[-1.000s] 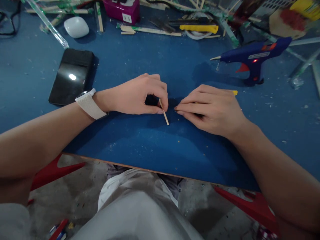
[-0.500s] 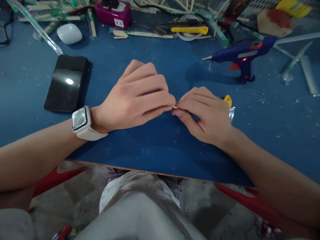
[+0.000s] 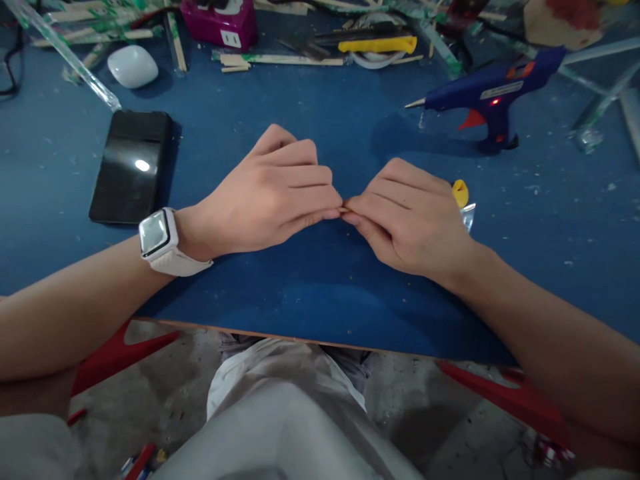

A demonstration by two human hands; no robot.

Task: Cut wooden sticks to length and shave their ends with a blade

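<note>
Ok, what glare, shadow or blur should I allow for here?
Head view: white glare on the glossy black rectangular device; head view: shadow on the blue tabletop beneath the blue glue gun; head view: pale wooden stick soft, mostly covered by fingertips.

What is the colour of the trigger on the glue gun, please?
The trigger of the glue gun is red, seen best in the head view.

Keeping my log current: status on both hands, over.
Left hand, right hand: both pinching thin wooden stick. Glue gun beyond right hand, clear of both.
</note>
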